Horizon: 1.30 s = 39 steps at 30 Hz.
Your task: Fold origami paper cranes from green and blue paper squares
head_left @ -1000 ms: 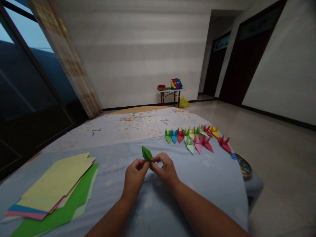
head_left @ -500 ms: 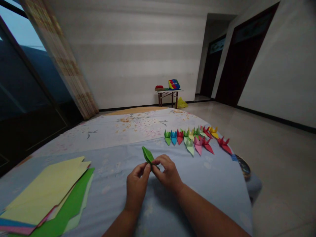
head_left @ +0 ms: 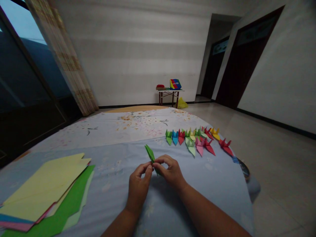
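Note:
A narrow folded piece of green paper sticks up between my two hands over the pale blue cloth. My left hand pinches its lower end with thumb and fingers closed. My right hand grips the same end from the right, fingers curled round it. The lower part of the green paper is hidden by my fingers. A row of several finished paper cranes in green, blue, red, yellow and pink lies beyond my right hand.
A stack of coloured paper sheets, yellow on top and green beneath, lies at the left. A round tin sits at the cloth's right edge. A small table with coloured items stands by the far wall.
The green paper has become narrower and more upright between my fingers. Both hands stay pinched on it and have shifted slightly right. The view has moved a little.

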{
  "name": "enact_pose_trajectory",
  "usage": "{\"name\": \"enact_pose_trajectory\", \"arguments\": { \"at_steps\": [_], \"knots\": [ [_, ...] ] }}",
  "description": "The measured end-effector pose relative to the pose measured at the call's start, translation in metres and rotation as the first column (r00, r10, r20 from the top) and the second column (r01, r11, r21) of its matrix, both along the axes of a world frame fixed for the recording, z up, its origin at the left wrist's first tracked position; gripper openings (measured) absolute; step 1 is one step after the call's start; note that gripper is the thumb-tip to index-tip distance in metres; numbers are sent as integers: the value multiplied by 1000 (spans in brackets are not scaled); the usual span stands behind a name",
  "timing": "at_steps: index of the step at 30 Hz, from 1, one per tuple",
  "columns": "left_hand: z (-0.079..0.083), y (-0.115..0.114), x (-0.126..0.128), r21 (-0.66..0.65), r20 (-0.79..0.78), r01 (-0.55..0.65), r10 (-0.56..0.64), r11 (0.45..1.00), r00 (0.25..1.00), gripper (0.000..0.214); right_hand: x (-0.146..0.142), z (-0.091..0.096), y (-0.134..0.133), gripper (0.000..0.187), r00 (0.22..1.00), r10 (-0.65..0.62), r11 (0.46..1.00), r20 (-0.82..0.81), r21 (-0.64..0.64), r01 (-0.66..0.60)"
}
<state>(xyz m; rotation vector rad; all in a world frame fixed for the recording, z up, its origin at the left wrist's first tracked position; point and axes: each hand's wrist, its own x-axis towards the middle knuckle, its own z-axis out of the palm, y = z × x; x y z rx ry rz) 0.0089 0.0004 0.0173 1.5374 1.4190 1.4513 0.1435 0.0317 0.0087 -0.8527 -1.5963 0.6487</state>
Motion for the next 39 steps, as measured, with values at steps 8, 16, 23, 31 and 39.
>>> {"name": "enact_pose_trajectory", "arguments": {
  "at_steps": [8,16,23,31,39],
  "knots": [
    [0,0,4,-10,-7,-42,42,999,999,28,2,-3,2,16,997,48,981,-66,-184,-60],
    [-10,4,3,146,-63,-180,191,973,980,24,-1,-10,3,19,992,90,963,-89,-247,-110],
    [-9,3,3,117,-39,-107,112,987,993,21,-1,-12,4,22,983,117,955,-144,-255,-151],
    [-3,-2,6,35,13,-130,130,991,991,24,-3,-10,2,24,961,166,934,-223,-276,-225],
    [-5,0,9,100,17,-223,222,970,975,30,-1,-16,6,23,956,188,933,-227,-263,-246]
  ]
}}
